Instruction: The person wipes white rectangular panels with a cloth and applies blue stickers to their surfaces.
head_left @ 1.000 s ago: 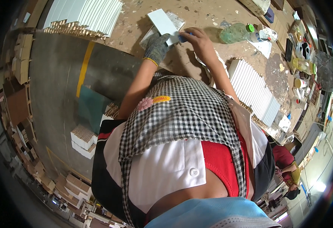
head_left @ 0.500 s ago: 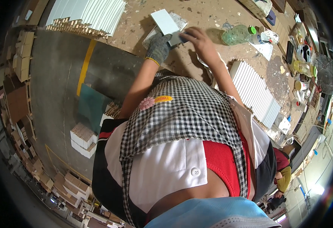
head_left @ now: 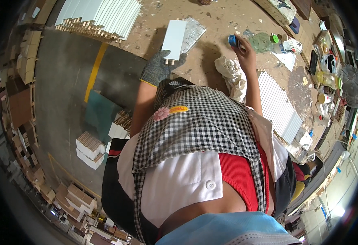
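Observation:
My left hand [head_left: 159, 67], in a dark grey knitted glove with a yellow cuff, grips the near end of a white rectangular panel [head_left: 174, 39]. Short wooden dowels stick out of the panel's ends. Just right of it on the worktable lies a flat piece with a shiny, whitish-smeared surface [head_left: 193, 34]. My bare right hand [head_left: 245, 51] is raised over the table to the right, apart from the panel, with its fingers closed on a small blue block [head_left: 233, 40]. Below that hand a crumpled white cloth [head_left: 232, 73] lies at the table's near edge.
White slats with wooden dowel ends form a stack [head_left: 99, 18] at far left. More white slats [head_left: 279, 106] lie in a row at right. A green plastic bottle [head_left: 261, 42] stands beyond my right hand, near a white container [head_left: 293, 44]. Floor stacks [head_left: 90, 150] sit lower left.
My right hand has moved right, off the panel, carrying the blue block. My left hand has shifted its hold to the near end, and the panel has turned more upright in the picture.

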Tool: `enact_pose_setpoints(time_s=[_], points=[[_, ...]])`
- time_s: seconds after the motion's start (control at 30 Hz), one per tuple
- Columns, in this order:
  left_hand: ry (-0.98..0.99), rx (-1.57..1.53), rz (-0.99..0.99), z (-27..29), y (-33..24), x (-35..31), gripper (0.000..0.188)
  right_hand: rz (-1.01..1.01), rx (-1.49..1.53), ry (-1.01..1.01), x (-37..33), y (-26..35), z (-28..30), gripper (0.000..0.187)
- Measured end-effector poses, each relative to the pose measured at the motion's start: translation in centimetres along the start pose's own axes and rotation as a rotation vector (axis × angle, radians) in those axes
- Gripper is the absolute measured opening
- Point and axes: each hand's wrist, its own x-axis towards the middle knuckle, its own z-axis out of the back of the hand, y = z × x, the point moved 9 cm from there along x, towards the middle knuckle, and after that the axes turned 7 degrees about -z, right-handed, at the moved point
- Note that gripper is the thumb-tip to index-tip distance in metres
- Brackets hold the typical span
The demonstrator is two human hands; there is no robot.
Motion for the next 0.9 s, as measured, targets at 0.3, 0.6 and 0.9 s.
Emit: enact_pose_setpoints(time_s=[0.3, 0.6, 0.9], points=[[0.021, 2.380, -0.790, -6.1, -4.5, -2.7, 0.067, -0.255, 0.312, 0.126, -1.1, -3.0, -1.8, 0.051], [-0.162, 1.307, -0.486, 5.8, -5.4, -2.0, 0.075, -0.261, 0.371, 0.155, 1.9, -2.4, -4.2, 0.046], [-0.385, 0.482, -0.390, 8.7, 0.2, -0.9, 0.047, 0.137, -0.117, 0.369, 3.9, 6.5, -12.7, 0.041]])
